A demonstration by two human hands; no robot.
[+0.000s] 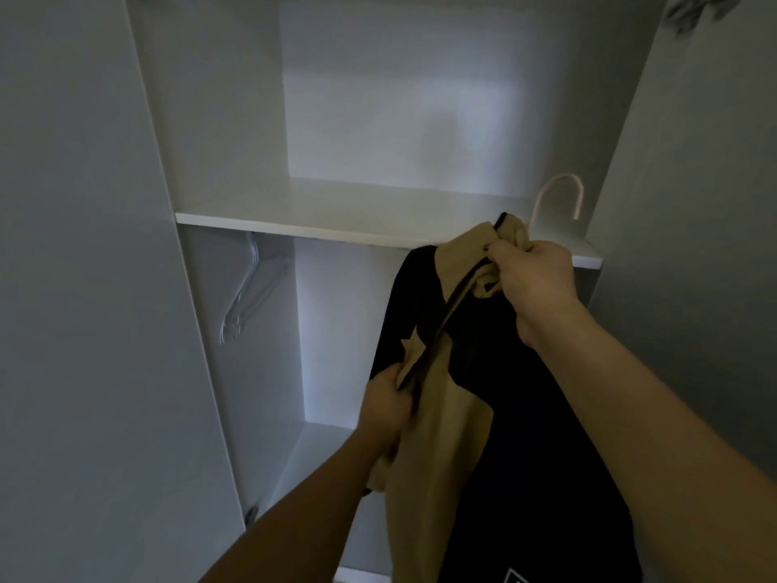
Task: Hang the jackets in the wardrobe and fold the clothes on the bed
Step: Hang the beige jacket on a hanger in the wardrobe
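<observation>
Your left hand [389, 403] is nearest to you, low in the head view, its fingers curled round the front edge of the tan and black fabric jacket [483, 414], gripping it just beside the dark zip line. The jacket hangs down between your two forearms, its black part falling toward the bottom right, where a small white-edged patch shows at the frame's lower edge.

Higher and further out, your right hand [536, 275] is closed tightly on the bunched tan collar, holding the garment up in front of the open white wardrobe [218, 119]. From that fist rises the curved pale pink hook of a hanger [561, 195]; the hanger's body is hidden inside the jacket, so you cannot tell how it sits on the shoulders.

Behind the collar runs the white wardrobe shelf [294, 223], its front edge just beside your right knuckles. Below that shelf, on the left side of the lower compartment, a cluster of clear plastic hangers [248, 296] hangs tilted against the side panel, well apart from the jacket.
</observation>
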